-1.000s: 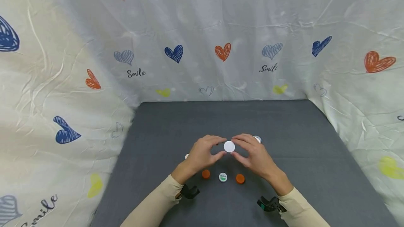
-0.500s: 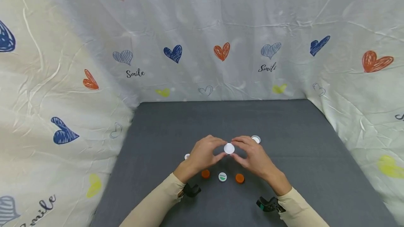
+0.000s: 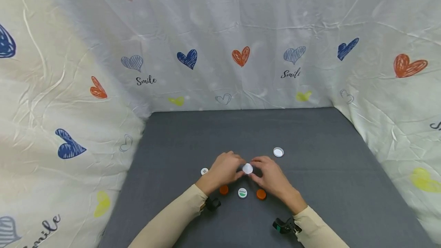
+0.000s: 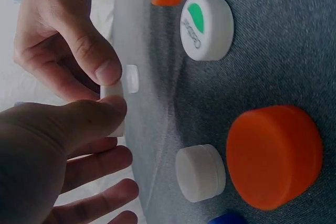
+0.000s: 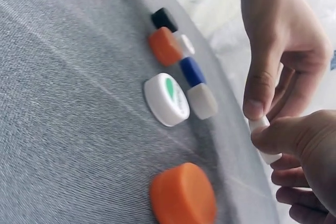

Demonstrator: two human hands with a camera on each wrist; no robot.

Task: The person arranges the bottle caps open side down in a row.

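Note:
A white bottle cap is held between the two hands, its pale round face up in the head view. My left hand pinches it from the left with thumb and finger. From the other side my right hand pinches it the same way. Edge-on, the held white cap shows in the right wrist view above the grey cloth. Nearer the body lie an orange cap, a white cap with a green print and another orange cap.
A wider white lid lies beyond the right hand, and a small white cap left of the left hand. The wrist views also show a plain whitish cap, a blue cap and a black cap. Heart-print cloth hangs behind the table.
Both hands have brought the white cap a little lower in the head view, toward the body. The wider lid on the right, earlier partly behind the right hand, now shows whole.

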